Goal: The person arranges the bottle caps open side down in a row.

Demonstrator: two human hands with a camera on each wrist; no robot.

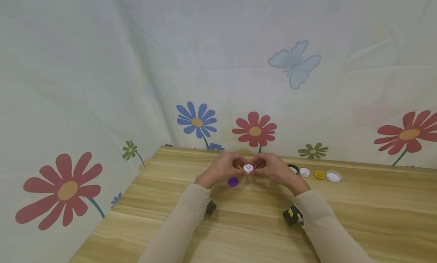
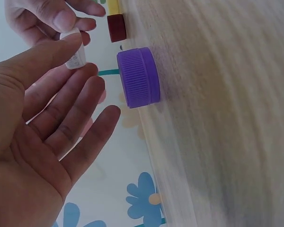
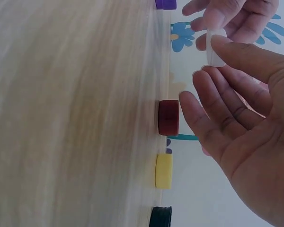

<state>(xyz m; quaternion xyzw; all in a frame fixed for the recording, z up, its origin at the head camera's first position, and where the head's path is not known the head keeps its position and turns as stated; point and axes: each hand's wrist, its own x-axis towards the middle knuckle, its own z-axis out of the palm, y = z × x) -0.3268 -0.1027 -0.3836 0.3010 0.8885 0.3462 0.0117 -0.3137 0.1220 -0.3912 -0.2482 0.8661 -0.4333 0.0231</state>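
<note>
Both hands hold a small white bottle cap point(image 1: 248, 167) between them, above the wooden table; its round top bears a pinkish print. My left hand point(image 1: 223, 168) pinches one side of it with thumb and fingertips. From the opposite side my right hand point(image 1: 271, 168) pinches it too, its other fingers loosely spread in the right wrist view. Under the left hand a purple ribbed cap point(image 2: 138, 78) sits on the table. A dark red cap point(image 3: 169, 118) and a yellow cap point(image 3: 164, 171) stand beyond the hands, which hide them in the head view.
Right of the right hand, a black-rimmed cap point(image 1: 294, 168), a white cap point(image 1: 304, 172), a golden yellow cap point(image 1: 319, 175) and a wider white lid point(image 1: 334, 176) lie in a row on the wooden table point(image 1: 375, 206). A flower-printed curtain point(image 1: 225, 84) hangs behind its far edge.
</note>
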